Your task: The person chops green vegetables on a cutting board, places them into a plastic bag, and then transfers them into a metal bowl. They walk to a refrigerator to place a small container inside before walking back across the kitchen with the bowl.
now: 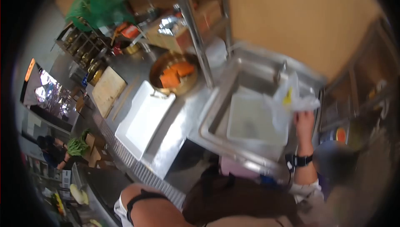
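Note:
At the right side of the sink my right hand (304, 120) is closed on a thin whitish plastic bag (283, 110) with a yellow patch on it. The bag hangs over the right part of a pale rectangular tub (254, 120) inside the metal sink (223, 120). A black watch band is on that wrist. Of my left arm only a bent part with a dark strap shows at the bottom edge; the left hand is out of the picture. The hand and bag are somewhat blurred.
Left of the sink, a white tray (143, 120) lies on the metal counter beside a brass-coloured pan (155, 77) holding orange pieces (169, 78). A worn cutting board (107, 91) is farther left. A shelf post (193, 29) rises behind. Another person (50, 150) handles green vegetables (78, 145).

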Demonstrator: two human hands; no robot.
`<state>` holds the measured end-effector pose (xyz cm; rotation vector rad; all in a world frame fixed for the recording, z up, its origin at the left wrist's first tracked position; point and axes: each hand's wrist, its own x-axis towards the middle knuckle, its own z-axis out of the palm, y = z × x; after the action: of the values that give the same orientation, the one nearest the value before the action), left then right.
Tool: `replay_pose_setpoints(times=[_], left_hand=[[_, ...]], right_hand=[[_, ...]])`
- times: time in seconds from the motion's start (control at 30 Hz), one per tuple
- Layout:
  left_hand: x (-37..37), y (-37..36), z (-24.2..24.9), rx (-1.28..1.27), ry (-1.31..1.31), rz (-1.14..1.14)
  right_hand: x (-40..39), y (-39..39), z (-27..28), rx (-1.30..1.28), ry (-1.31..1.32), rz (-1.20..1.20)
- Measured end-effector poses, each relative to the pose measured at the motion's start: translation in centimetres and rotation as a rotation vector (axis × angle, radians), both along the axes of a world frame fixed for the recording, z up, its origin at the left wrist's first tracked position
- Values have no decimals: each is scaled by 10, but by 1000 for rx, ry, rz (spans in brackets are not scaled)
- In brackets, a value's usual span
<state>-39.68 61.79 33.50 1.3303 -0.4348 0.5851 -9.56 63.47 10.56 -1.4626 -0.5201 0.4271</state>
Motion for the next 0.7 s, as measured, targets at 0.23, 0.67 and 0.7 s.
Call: replay_pose_setpoints(times=[0.23, 0.67, 0.7], left_hand=[[-10, 15, -20, -46, 361, -23], [-52, -10, -187, 362, 552, -280], [-56, -14, -199, 377, 651, -321]], right_hand=[[-66, -90, 31, 207, 279, -32], [-298, -182, 8, 98, 208, -64], [-318, -178, 0, 129, 246, -118]])
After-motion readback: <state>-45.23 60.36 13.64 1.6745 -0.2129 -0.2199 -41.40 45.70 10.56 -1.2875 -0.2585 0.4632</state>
